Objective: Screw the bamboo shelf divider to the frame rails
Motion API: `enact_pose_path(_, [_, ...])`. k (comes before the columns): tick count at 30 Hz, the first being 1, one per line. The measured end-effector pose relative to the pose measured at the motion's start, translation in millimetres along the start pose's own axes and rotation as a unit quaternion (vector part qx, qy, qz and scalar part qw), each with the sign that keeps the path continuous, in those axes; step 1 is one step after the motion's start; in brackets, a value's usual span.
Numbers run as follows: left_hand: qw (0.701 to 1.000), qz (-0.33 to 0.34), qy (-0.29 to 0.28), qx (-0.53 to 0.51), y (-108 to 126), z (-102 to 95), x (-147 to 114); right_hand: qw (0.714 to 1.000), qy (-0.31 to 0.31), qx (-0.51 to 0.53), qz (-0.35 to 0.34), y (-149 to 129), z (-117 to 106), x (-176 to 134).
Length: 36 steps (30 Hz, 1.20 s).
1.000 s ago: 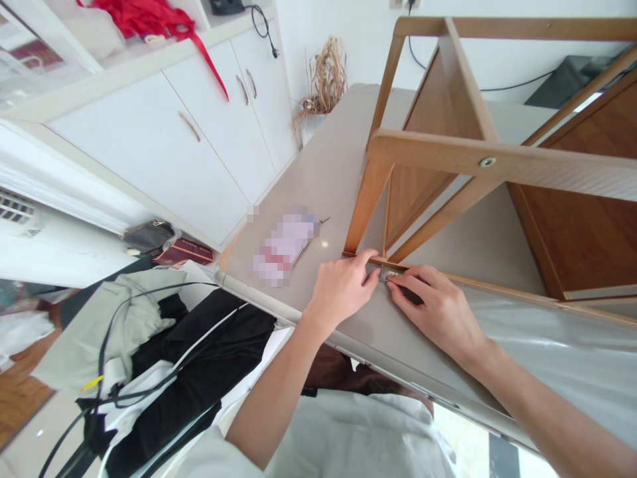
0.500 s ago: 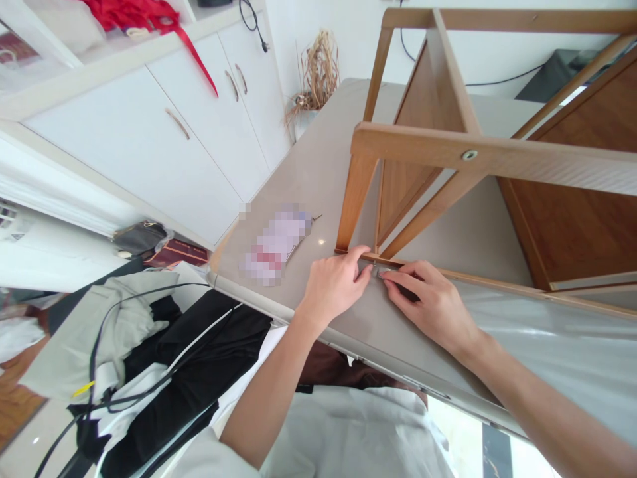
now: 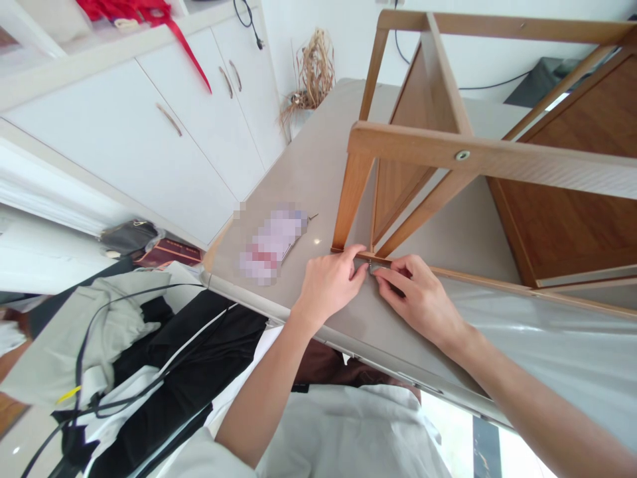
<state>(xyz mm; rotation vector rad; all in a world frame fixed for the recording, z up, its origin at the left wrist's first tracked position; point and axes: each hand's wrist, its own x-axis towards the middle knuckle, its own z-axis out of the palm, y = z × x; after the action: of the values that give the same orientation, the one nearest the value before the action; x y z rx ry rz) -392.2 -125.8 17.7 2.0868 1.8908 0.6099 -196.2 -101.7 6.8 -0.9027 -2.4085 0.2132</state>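
While pale grey-green cloth [image 3: 84,318] lies crumpled at the far left, with a dark cord running over it, white cabinets [image 3: 107,143] stand along the wall behind. A dark handbag [image 3: 130,236] rests beside a dark red box [image 3: 172,255] at their foot, and from the shelf above hangs a red ribbon [image 3: 192,53]. Black fabric [image 3: 199,358] is heaped beside the table [image 3: 298,182], on which lies a blurred pale packet [image 3: 273,239]; a thin pointed bit of metal juts out beside it. Farther back I see a dried plant [image 3: 313,66].

The left hand [image 3: 332,282] rests by the near edge, forefinger against the bottom rail of a slatted wooden frame [image 3: 408,143], thumb just below; whether they pinch the wood I cannot tell. Between the two hands, right beside that rail, is a small silvery metal piece [image 3: 371,267], too tiny to name. The right hand [image 3: 418,299] is narrow, its thumb and forefinger drawn together at the piece, though I cannot tell if they grip it. Above, the frame's near upper rail bears a round metal fitting [image 3: 462,155], and farther right is a reddish-brown panel [image 3: 552,232].
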Motion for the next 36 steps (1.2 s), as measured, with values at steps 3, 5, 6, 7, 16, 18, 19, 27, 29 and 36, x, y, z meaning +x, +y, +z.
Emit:
enact_pose_path(3, [1.0, 0.003, 0.004, 0.0, 0, 0.2, 0, 1.0, -0.003, -0.004, 0.0, 0, 1, 0])
enact_pose_path(5, [1.0, 0.003, 0.005, -0.003, -1, 0.5, 0, 1.0, -0.004, -0.011, -0.003, -1, 1, 1])
enact_pose_path(6, [1.0, 0.001, 0.004, -0.004, -1, 0.6, 0, 1.0, -0.003, -0.017, -0.005, -2, 1, 1])
enact_pose_path(7, [1.0, -0.002, 0.001, -0.004, 0, 0.6, 0, 1.0, -0.002, -0.024, -0.008, -3, 0, 2])
enact_pose_path(16, [1.0, -0.014, -0.02, -0.012, 1, -2.2, 1, 0.998, -0.02, -0.056, -0.019, -8, -2, 5])
enact_pose_path(18, [1.0, -0.017, -0.021, -0.014, 1, -2.4, 1, 0.996, -0.029, -0.085, -0.027, -9, -3, 5])
enact_pose_path(19, [1.0, -0.018, -0.021, -0.015, 1, -2.4, 1, 0.994, -0.034, -0.101, -0.033, -9, -3, 5])
enact_pose_path(27, [1.0, -0.016, -0.016, -0.016, 1, -1.1, 0, 0.987, -0.039, -0.154, -0.037, -13, -3, 5])
enact_pose_path(29, [1.0, -0.011, -0.013, -0.011, 0, -1.5, 1, 0.988, -0.029, -0.148, -0.032, -12, -3, 4])
enact_pose_path(36, [0.999, 0.019, -0.026, 0.019, -5, -4.9, 7, 0.994, 0.003, -0.113, 0.006, -10, -1, 0])
